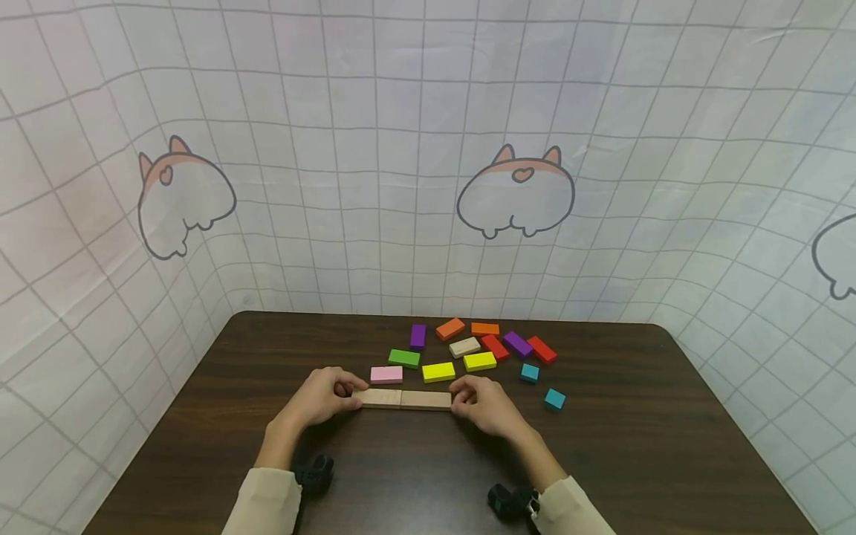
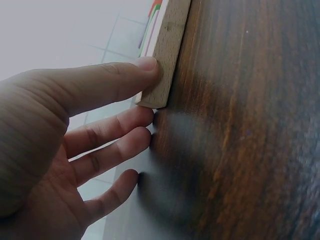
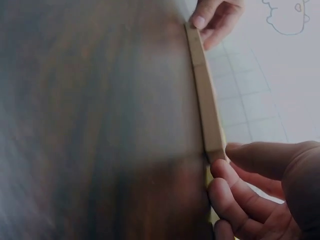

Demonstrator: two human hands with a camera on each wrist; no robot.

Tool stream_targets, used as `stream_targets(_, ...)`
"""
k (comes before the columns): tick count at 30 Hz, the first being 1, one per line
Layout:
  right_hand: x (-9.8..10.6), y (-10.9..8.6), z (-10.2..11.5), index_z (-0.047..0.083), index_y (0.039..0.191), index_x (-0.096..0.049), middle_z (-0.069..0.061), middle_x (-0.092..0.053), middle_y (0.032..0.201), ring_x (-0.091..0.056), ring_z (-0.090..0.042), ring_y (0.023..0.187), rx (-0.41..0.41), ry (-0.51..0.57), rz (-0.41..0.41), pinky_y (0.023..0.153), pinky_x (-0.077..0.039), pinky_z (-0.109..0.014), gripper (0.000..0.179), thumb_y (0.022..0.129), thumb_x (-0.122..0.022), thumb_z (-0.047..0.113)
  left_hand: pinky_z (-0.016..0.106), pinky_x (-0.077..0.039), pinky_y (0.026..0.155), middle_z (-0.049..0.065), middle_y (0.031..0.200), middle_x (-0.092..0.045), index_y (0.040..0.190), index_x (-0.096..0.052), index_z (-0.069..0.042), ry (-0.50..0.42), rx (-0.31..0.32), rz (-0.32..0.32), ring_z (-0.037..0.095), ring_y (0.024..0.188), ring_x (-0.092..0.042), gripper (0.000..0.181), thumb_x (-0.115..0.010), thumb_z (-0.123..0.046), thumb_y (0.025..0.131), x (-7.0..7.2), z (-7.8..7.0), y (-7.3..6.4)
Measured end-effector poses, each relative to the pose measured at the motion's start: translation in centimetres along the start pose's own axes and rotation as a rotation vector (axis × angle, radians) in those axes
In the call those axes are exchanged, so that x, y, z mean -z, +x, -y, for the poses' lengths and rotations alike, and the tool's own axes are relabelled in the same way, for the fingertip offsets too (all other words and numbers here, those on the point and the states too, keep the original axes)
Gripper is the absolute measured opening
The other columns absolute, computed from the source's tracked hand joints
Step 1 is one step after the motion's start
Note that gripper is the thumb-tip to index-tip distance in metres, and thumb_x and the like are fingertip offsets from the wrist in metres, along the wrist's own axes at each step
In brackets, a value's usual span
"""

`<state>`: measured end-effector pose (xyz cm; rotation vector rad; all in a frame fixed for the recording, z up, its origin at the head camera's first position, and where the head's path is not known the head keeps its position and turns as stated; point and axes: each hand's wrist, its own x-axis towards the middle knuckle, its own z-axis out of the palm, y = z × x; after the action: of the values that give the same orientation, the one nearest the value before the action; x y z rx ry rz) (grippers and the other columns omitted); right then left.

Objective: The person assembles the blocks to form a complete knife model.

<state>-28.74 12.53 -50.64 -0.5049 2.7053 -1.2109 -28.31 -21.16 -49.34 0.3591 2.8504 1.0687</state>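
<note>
Two plain wooden blocks lie end to end in one row along the table, a left wooden block (image 1: pixel 381 399) and a right wooden block (image 1: pixel 426 401). My left hand (image 1: pixel 322 394) pinches the left block's outer end; its thumb (image 2: pixel 145 67) rests on the near face and the other fingers are loosely bent. At the row's other end, my right hand (image 1: pixel 487 405) holds the right block by its end corner between thumb (image 3: pixel 245 155) and fingers. Its index fingertip is partly hidden in the right wrist view. A thin seam shows where the blocks meet.
Just behind the row lie a pink block (image 1: pixel 386 375), a green block (image 1: pixel 404 359) and yellow blocks (image 1: pixel 438 372). Farther back are orange, purple, red and pale blocks (image 1: pixel 464 347). Blue blocks (image 1: pixel 554 400) sit to the right on the dark wooden table (image 1: pixel 642 446).
</note>
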Motion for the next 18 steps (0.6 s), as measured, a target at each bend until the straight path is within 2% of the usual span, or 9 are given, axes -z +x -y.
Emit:
stream_targets(5,1.3,0.0,-0.7,0.006,0.118,-0.070,0.001,-0.067,0.089,-0.059,-0.012,0.077,0.007,0.020,0.005,0.068,-0.050,-0.026,0.025,0.094,-0.074,0.013,0.033,-0.049,0.074,0.000,0.096,-0.067,0.106,-0.081,-0.019,-0.006,-0.004,0.000,0.014,0.083,-0.055,0.020,-0.082,-0.014,0.086,-0.1,0.2,0.0)
stream_targets(10,3.0,0.4,-1.5,0.006,0.124,-0.069,-0.001,-0.069,0.097,-0.060,-0.014,0.080,-0.010,0.042,-0.018,0.068,-0.050,-0.029,0.031,0.095,-0.073,0.015,0.033,-0.050,0.074,0.001,0.096,-0.067,0.106,-0.081,-0.019,-0.009,-0.013,-0.001,0.014,0.084,-0.055,0.020,-0.082,-0.014,0.087,-0.1,0.3,0.1)
stream_targets(14,4.2,0.6,-1.9,0.007,0.127,-0.067,-0.008,-0.070,0.111,-0.063,-0.016,0.087,-0.028,0.041,-0.070,0.072,-0.052,-0.031,0.034,0.095,-0.073,0.016,0.033,-0.050,0.075,0.000,0.097,-0.067,0.106,-0.081,-0.020,-0.003,-0.013,0.000,0.014,0.084,-0.055,0.020,-0.082,-0.014,0.087,-0.1,0.4,0.1)
stream_targets(18,5.1,1.0,-2.4,0.008,0.131,-0.065,-0.013,-0.064,0.129,-0.065,-0.019,0.092,-0.049,0.019,-0.105,0.074,-0.055,-0.034,0.038,0.095,-0.074,0.015,0.033,-0.050,0.075,0.000,0.097,-0.067,0.106,-0.081,-0.020,0.002,-0.011,0.004,0.014,0.084,-0.055,0.020,-0.082,-0.015,0.087,0.0,0.3,0.2)
